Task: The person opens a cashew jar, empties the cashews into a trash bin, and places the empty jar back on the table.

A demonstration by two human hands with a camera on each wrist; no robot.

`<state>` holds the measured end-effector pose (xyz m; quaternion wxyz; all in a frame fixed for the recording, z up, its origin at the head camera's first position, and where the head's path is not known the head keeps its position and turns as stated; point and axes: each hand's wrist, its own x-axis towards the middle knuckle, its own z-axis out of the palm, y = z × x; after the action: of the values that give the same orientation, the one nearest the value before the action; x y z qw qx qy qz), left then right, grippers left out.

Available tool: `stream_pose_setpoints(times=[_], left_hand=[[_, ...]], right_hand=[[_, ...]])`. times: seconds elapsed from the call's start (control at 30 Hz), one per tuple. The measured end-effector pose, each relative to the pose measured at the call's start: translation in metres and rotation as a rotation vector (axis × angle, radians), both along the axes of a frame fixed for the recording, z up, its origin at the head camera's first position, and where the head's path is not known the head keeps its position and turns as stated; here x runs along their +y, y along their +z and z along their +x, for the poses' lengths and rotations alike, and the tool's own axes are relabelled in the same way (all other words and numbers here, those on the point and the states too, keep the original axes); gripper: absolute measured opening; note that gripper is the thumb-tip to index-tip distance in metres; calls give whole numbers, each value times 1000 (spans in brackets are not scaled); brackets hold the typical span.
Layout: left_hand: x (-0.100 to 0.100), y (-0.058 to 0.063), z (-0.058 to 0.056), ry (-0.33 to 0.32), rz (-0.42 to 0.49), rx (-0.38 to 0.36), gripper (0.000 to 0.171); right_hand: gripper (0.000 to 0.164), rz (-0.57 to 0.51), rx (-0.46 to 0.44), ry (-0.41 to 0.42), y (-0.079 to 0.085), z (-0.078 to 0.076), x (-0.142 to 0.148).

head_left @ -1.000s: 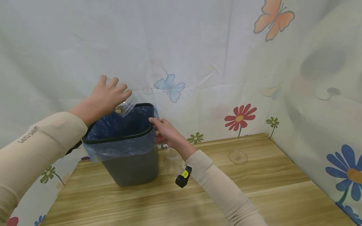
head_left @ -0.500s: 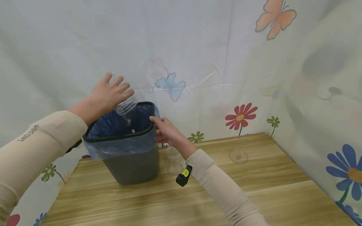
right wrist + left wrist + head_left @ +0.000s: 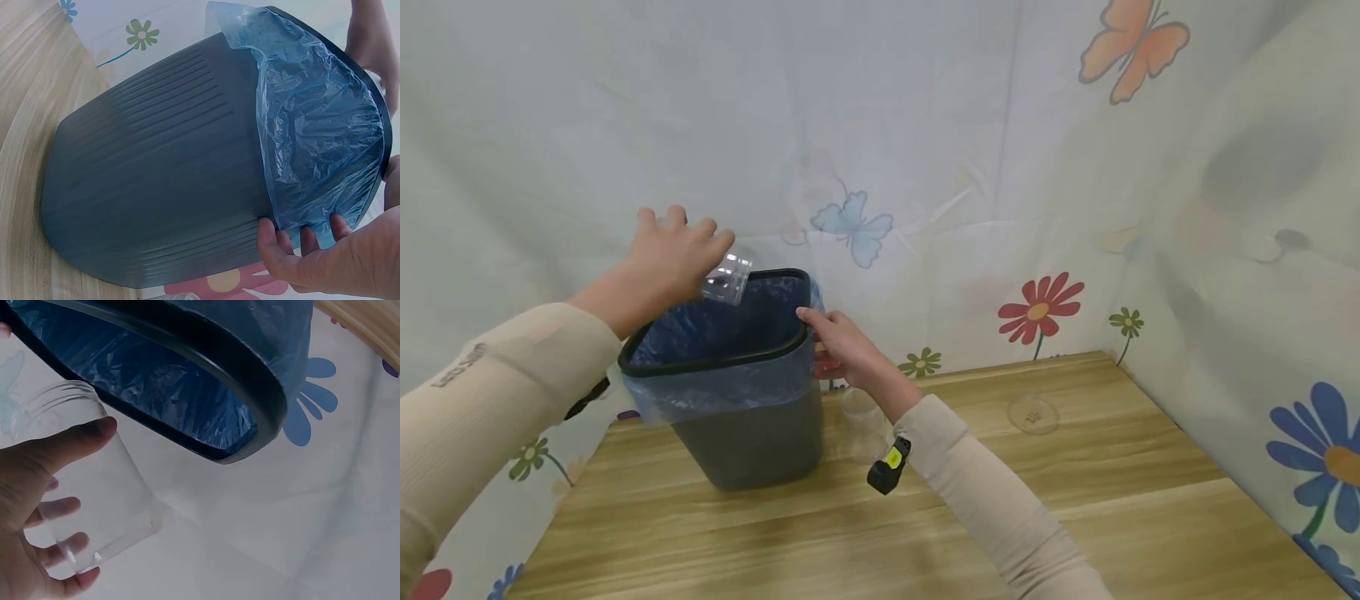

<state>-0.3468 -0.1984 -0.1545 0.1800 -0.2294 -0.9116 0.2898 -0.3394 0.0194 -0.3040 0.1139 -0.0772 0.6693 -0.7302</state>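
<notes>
My left hand [image 3: 673, 257] grips a clear plastic jar [image 3: 727, 277], tilted, over the left-back part of a grey trash bin [image 3: 752, 446]. In the left wrist view the jar [image 3: 122, 481] is see-through, its threaded mouth near the bin's dark rim [image 3: 272, 412], and nothing shows inside it. Thumb and fingers wrap its sides. A blue plastic bag [image 3: 715, 398] lines the bin and folds out over its edge. At the bin's right side my right hand [image 3: 846, 350] holds the rim, thumb on top and fingers against the outer wall and bag [image 3: 312, 137].
Another clear jar [image 3: 859, 417] stands on the wooden table [image 3: 925, 533] beside the bin, partly behind my right wrist. Farther right lies a clear round lid [image 3: 1033, 414]. A curtain [image 3: 940, 125] printed with flowers and butterflies hangs behind the table.
Small pale pieces seen in the jar's mouth fell into the bin half a second ago. The left hand has since shifted slightly left and turned the jar. The right hand stays on the rim.
</notes>
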Motion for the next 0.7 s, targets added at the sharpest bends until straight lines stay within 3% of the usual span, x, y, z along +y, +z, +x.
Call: stream_pose_setpoints(times=[0.23,0.57,0.7], left_hand=[[-5,-2,0,109,115,-53,88],[-8,-6,-2,166,227,-136,110],[-9,-6,-3,187,319,-188,115]], right_hand=[[46,10,4,5,-1,0,-1],[52,21,-2,-14,-3,-1,0],[55,22,-1,-10,-3,-2,0]])
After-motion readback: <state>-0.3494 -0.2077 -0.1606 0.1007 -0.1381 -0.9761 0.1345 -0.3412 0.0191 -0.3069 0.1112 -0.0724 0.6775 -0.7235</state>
